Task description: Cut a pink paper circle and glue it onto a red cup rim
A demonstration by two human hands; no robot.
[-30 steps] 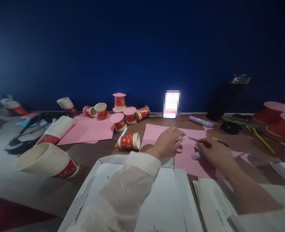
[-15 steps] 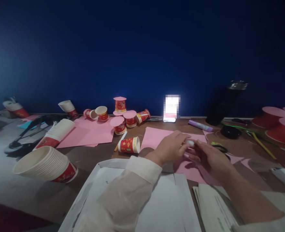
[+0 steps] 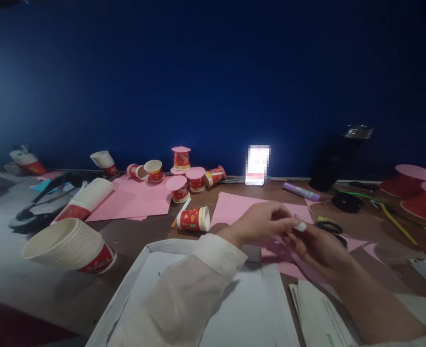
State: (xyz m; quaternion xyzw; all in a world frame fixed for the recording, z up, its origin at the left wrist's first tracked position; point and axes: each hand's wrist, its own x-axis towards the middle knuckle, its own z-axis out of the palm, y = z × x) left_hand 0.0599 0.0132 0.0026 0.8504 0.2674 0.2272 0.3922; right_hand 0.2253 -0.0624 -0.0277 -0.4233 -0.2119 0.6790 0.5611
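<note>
My left hand (image 3: 261, 221) is closed in a pinch at a small white piece (image 3: 300, 225), whose kind I cannot make out. Against those fingertips, my right hand (image 3: 321, 246) has its fingers curled around the same white piece. Both hands hover over a pink paper sheet (image 3: 234, 205) on the table. Black-handled scissors (image 3: 330, 226) lie just beyond my right hand, partly hidden by it. To the left of my left hand, a red paper cup (image 3: 194, 219) rests on its side.
A white tray (image 3: 162, 284) lies under my left forearm. Stacked paper cups (image 3: 68, 246) stand at left. Several cups with pink discs (image 3: 177, 183) are grouped behind. A lit phone (image 3: 258, 165), a purple glue stick (image 3: 301, 191) and a black bottle (image 3: 337, 156) line the back.
The white piece has shifted a little right and down in the picture, with my left fingertips now on it. My hands have drawn closer together over the pink sheet.
</note>
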